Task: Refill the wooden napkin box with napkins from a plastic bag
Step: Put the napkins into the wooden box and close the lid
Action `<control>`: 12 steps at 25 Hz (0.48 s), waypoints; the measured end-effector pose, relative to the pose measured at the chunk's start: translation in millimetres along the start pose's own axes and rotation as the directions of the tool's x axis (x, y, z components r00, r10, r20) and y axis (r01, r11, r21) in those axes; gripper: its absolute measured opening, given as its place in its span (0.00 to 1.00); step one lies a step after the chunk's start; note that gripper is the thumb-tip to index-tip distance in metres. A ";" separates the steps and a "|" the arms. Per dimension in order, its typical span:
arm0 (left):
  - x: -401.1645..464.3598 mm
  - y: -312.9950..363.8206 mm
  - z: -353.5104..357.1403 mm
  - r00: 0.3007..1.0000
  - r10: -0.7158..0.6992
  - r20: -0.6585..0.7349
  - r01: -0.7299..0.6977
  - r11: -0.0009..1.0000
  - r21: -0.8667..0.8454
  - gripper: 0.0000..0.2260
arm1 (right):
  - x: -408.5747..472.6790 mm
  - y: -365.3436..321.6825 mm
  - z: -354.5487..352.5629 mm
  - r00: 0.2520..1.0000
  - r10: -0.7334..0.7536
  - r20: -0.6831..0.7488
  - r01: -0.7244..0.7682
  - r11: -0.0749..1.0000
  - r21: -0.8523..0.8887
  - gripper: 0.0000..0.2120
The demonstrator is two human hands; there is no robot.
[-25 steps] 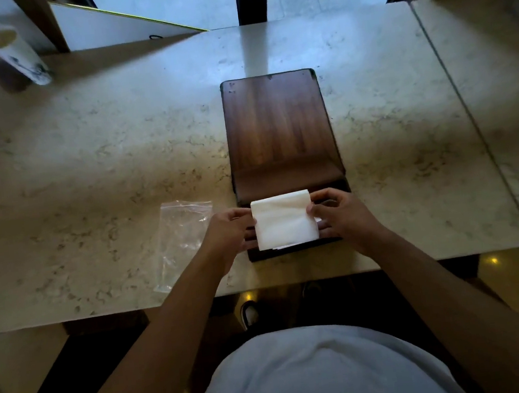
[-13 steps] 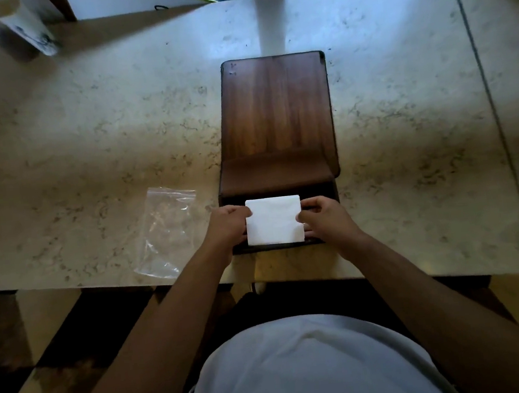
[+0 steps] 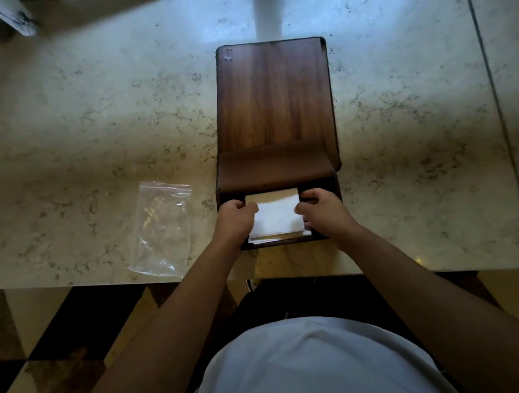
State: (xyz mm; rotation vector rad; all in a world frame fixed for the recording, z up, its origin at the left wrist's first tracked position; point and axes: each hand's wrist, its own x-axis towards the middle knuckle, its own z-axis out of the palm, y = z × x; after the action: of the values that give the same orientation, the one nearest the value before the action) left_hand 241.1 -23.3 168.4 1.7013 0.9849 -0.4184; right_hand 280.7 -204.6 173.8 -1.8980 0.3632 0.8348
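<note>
Head view looks straight down at a marble table (image 3: 85,134) with a wooden napkin box (image 3: 273,98) lying flat on it, its lid folded open away from the person. In the open compartment at the near end of the box sits a white stack of napkins (image 3: 274,215). The left hand (image 3: 233,220) is curled against the stack's left edge and the right hand (image 3: 322,212) against its right edge, so the napkins lie directly between the two hands, pinched from both sides with the fingers bent inward over the edges. The stack rests inside the box walls, a few loose edges showing at its near side; whether it is pressed fully to the bottom cannot be told. The plastic bag (image 3: 162,229), clear and flat, lies on the table just left of the box and beside the left forearm, touching neither hand. A patterned object (image 3: 9,17) lies at the far left corner of the table, mostly cut off by the frame.
</note>
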 end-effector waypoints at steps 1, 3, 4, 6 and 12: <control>0.5 -0.2 -0.3 1.000 0.002 0.001 -0.002 1.000 0.017 0.08 | 0.0 0.0 0.7 1.000 -0.001 -0.005 0.001 1.000 -0.004 0.21; 1.8 -0.5 -0.1 1.000 0.006 0.005 -0.006 0.999 0.043 0.12 | -0.2 0.9 1.7 1.000 -0.010 -0.011 0.010 1.000 -0.021 0.20; 1.7 -0.4 -0.3 1.000 0.011 0.008 -0.011 0.998 0.056 0.13 | -0.7 1.3 2.2 1.000 -0.014 -0.014 0.013 0.999 -0.032 0.20; 0.9 0.6 -0.3 1.000 0.026 0.018 -0.027 0.996 0.089 0.11 | -1.6 0.6 2.2 0.999 -0.022 -0.024 0.021 0.998 -0.057 0.21; -0.7 4.8 0.7 0.998 0.050 0.050 -0.060 0.968 0.244 0.10 | 0.2 -0.6 0.6 1.000 -0.012 -0.029 0.010 0.999 -0.050 0.16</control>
State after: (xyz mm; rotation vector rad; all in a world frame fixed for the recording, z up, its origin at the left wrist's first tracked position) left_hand 244.6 -24.6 171.6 1.9291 0.8803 -0.5571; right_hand 281.0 -203.7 173.9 -1.9587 0.3525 0.8159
